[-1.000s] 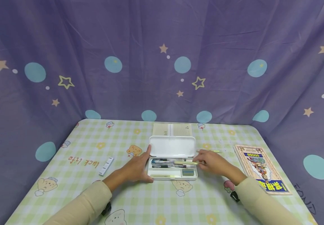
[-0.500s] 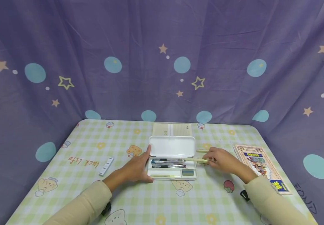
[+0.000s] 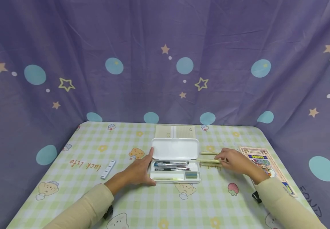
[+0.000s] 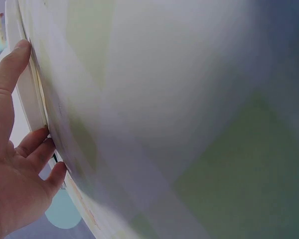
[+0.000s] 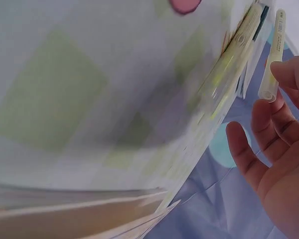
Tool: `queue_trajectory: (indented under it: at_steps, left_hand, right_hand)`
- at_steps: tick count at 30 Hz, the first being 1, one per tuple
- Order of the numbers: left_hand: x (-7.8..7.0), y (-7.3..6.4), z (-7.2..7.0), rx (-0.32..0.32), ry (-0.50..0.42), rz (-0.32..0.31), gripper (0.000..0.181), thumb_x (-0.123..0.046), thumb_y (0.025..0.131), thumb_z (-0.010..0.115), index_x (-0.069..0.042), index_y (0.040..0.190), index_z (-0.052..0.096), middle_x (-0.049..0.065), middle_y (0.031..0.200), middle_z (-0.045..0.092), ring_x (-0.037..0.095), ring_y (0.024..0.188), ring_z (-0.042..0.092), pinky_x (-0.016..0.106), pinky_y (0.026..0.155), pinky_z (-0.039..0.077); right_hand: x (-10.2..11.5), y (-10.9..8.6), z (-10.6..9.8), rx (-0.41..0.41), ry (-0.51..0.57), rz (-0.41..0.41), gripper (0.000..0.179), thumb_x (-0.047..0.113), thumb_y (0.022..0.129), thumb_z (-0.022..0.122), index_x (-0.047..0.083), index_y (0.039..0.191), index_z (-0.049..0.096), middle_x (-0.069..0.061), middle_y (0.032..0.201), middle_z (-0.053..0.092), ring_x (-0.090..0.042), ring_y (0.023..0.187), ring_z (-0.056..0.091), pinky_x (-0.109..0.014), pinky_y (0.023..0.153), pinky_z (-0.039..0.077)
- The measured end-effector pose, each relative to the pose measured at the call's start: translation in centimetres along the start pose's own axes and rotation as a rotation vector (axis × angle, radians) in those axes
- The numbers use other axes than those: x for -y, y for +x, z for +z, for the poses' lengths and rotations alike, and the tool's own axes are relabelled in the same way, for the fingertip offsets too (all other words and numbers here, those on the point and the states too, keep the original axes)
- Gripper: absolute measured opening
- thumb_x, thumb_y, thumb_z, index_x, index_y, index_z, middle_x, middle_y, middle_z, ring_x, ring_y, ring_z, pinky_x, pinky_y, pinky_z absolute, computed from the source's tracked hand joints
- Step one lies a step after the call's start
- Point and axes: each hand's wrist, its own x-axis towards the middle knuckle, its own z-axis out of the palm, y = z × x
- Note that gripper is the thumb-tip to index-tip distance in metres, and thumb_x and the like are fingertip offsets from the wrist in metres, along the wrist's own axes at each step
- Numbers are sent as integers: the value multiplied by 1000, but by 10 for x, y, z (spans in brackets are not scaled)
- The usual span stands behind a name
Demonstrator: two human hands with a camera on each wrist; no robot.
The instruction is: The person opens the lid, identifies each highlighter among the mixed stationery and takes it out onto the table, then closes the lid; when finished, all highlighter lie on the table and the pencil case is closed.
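Note:
An open white pencil case [image 3: 175, 149] lies mid-table, its lid folded back. My left hand [image 3: 137, 170] grips its left end, thumb at the front edge and fingers at the back. Several clear-barrelled pens [image 3: 171, 164] fill its rear compartment. A grey-blue eraser [image 3: 191, 175] and a slim pale-yellow stick [image 3: 166, 179] sit in the front compartment. Just right of the case, my right hand [image 3: 235, 161] pinches a pale-yellow highlighter [image 5: 273, 59] between thumb and fingers, low over the table. Behind it lies another pale-yellow pen [image 3: 208, 153], its right end partly hidden by my fingers.
A beige notebook [image 3: 176, 132] lies behind the case lid. Stacked comic-style books [image 3: 263, 168] lie at the right, partly covered by my right forearm. At the left is a small white strip [image 3: 108, 169] with dark marks. A purple curtain [image 3: 165, 63] hangs behind the table.
My right hand has carried the highlighter from above the case's rear compartment rightward, out past its right edge and lower. The left hand and the case have stayed put.

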Motion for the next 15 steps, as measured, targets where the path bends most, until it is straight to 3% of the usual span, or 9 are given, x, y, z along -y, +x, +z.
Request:
queue_trajectory:
  at_steps: [7,15]
  left_hand:
    - [0,0,0,2,15,-6,149,-56,65,92,-4,163,-8,19,159,43,34,136,54,46,112,45]
    - [-1,0,-1,-2,-2,3,149,-55,65,93,-3,163,-7,20,158,43,35,135,54,47,112,45]
  right_hand:
    - [-9,0,-3,16,-35,38,19,10,94,67,13,109,79,1,91,65,2,66,43,-24,62,43]
    - [-14,2,-3,36,-54,98,22,7,92,68,13,111,79,3,93,66,-1,72,50,-26,64,45]
